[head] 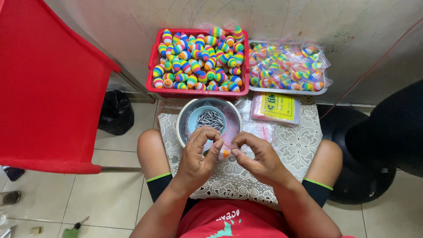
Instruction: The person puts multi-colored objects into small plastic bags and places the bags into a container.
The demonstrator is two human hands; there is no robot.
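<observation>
Two hands' fingers (219, 145) pinched on one striped float (224, 153), bowl (183, 115) of weights just beyond.

Basket (152, 61) left of tray (288, 91)

- The small striped piece with an orange tip (225, 153), pinched between the left hand (198, 159) and right hand (257, 157), is mostly hidden by fingers.
- The big red plastic chair (48, 83) at the left is cut off by the top and left edges.
- The small grey metal pieces (210, 119) in the pale blue cup are too small to tell apart.
- The clear bags of striped pieces (286, 66) at far right blur behind glossy plastic.
- The dark rounded shape (392, 128) at the right runs off the edge.
</observation>
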